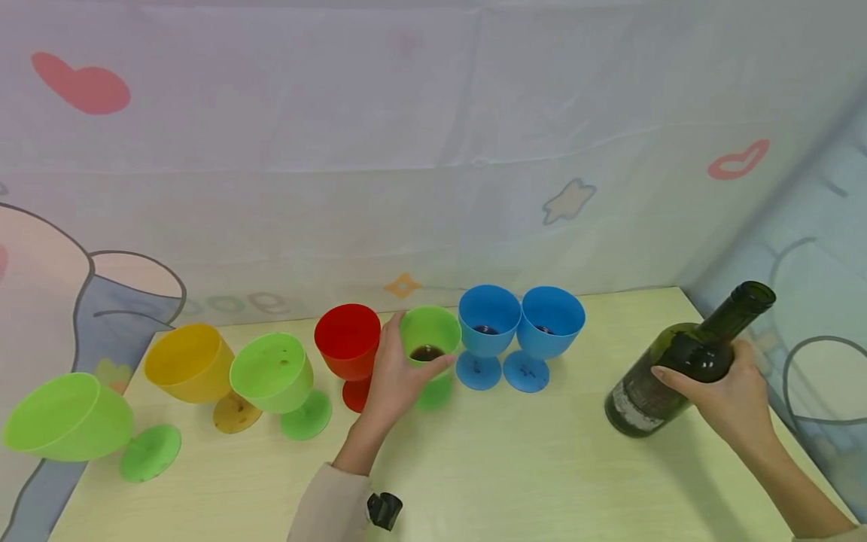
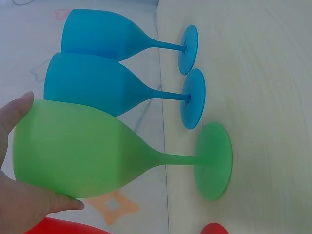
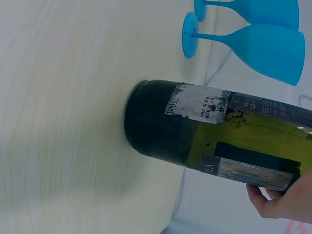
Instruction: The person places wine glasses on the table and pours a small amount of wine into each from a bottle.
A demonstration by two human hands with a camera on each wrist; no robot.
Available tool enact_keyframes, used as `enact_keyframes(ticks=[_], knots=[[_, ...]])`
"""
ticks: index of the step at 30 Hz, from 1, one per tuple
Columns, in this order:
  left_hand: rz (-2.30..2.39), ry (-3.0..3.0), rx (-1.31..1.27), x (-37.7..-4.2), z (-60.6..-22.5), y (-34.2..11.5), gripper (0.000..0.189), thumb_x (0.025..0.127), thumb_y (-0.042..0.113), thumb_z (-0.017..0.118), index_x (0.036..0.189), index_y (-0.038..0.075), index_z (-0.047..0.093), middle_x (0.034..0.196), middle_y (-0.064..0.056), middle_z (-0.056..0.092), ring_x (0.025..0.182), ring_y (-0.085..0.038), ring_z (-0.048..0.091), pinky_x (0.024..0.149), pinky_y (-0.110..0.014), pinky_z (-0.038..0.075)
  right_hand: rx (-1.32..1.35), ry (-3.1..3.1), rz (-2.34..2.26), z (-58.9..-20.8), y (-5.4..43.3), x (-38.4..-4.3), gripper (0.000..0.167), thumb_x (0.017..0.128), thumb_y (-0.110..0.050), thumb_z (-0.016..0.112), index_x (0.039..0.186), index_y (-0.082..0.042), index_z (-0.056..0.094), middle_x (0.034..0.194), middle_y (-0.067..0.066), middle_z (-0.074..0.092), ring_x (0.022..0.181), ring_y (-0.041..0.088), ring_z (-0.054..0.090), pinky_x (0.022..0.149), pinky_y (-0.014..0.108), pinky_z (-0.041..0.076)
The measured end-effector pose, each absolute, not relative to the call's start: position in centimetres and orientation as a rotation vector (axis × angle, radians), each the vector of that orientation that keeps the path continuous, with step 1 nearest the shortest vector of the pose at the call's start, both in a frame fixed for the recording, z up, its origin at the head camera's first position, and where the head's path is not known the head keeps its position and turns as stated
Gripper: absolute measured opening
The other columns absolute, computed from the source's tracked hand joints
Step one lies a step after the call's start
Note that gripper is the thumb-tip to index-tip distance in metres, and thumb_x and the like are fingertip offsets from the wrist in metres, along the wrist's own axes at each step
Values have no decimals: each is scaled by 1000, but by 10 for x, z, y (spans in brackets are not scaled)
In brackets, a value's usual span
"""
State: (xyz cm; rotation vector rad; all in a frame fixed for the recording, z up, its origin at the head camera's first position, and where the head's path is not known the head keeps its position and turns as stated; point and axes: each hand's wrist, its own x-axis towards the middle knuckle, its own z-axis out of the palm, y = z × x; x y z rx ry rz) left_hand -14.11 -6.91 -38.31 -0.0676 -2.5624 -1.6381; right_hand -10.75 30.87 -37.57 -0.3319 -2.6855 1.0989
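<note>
On the tabletop [image 1: 508, 467]: seven goblets [image 1: 342, 342], three green. Left fingers [image 1: 392, 335] curled round one green goblet [image 2: 87, 151]; right fingers [image 1: 679, 381] round one wine bottle [image 1: 684, 350].

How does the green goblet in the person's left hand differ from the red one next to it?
Colour: the green goblet is light green, the red goblet bright red.
Contents: the green goblet has dark liquid at the bottom; none shows in the red goblet.
Handling: the left hand grips the green goblet's bowl; it does not grip the red goblet.
Both have deep, open bowls and round feet.
</note>
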Motion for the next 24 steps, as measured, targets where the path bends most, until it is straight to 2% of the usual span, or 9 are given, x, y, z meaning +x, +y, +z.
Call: enact_keyframes(ticks=[6,24], knots=[[-1673,-2556,-15,-145,-383,-69,89,76,27,74,141,2,19,139,-14,32,123,-33,34,94,-51,38,-331,-2684,1100,-375,308,-107,82,76,-34,72,127,9,25,113,34,42,98,47,44,73,55,37],[-1675,-2537,39,-160,-385,-64,93,74,26,75,143,3,17,136,-13,33,122,-30,35,91,-49,41,-319,-2690,1116,-376,309,-107,83,77,-34,71,129,8,23,116,34,39,101,48,42,75,57,36]])
